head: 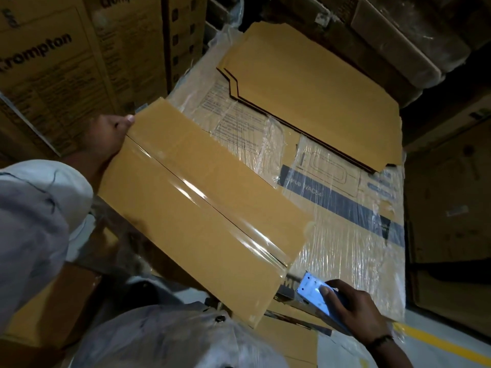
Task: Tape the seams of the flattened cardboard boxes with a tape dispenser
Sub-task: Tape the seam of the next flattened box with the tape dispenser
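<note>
Several flattened boxes (pixel 318 88) atop film-wrapped load (pixel 345 235)

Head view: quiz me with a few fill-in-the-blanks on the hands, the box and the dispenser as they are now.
The tape dispenser is held in the ____ hand. The left hand grips a flattened box whose seam is covered by a strip of clear ____. The stacked cartons at far left are printed with the name ____.
Missing words: right; tape; Crompton.
</note>
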